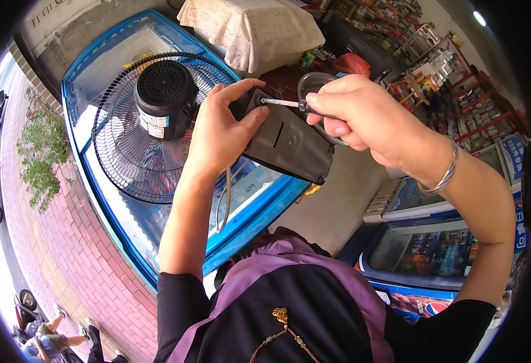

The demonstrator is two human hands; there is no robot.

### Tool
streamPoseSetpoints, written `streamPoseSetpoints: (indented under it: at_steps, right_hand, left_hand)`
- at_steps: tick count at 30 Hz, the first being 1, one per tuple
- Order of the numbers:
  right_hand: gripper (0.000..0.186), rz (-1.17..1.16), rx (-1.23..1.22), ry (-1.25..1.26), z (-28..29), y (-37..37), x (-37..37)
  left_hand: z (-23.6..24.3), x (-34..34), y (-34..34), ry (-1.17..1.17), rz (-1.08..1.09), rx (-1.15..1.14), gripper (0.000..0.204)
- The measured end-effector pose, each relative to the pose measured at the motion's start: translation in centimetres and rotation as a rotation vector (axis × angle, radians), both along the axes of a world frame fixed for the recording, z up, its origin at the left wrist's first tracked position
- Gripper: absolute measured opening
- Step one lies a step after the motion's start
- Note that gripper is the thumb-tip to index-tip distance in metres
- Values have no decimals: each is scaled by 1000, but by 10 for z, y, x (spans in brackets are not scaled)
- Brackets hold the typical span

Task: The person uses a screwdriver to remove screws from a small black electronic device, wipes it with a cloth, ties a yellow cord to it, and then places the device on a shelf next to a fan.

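A black fan (163, 85) lies with its round wire grille down on a blue-rimmed chest freezer (259, 212), its motor housing facing up. Beside it is a long dark grey fan part (298, 142), box-like, with a slot and a raised round spot. My left hand (220, 130) grips the far left end of this part, fingers over the edge and thumb along its face. A screwdriver (283, 103) is pinched in my right hand (362, 112). Its shaft points left, and its tip meets the part's corner right by my left thumb. A grey cord (226, 202) hangs below my left wrist.
A cloth-covered box (250, 30) stands behind the freezer. Shelves of packaged goods (459, 91) fill the back right. Another glass-topped freezer (422, 248) is at the lower right. Brick paving (72, 236) with a bush (41, 151) lies left; people sit at lower left.
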State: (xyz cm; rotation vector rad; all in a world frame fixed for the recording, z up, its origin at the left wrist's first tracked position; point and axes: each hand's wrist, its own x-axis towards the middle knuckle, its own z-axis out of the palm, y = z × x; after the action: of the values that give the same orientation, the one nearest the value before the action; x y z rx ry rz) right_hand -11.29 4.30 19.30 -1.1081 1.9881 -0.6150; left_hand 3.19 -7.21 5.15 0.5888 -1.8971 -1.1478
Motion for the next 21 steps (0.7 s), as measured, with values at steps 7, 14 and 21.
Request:
streamPoseSetpoints:
  at_steps: [7, 14, 21]
  right_hand:
    - [15, 784, -416, 1155, 10, 6, 19]
    - [12, 1151, -627, 1448, 7, 1, 5]
    - [32, 97, -9, 161, -1, -3, 3]
  left_hand:
    - [-3, 0, -5, 29, -8, 17, 34]
    - [-5, -3, -2, 56, 5, 39, 35]
    - [0, -4, 5, -2, 76, -24, 37]
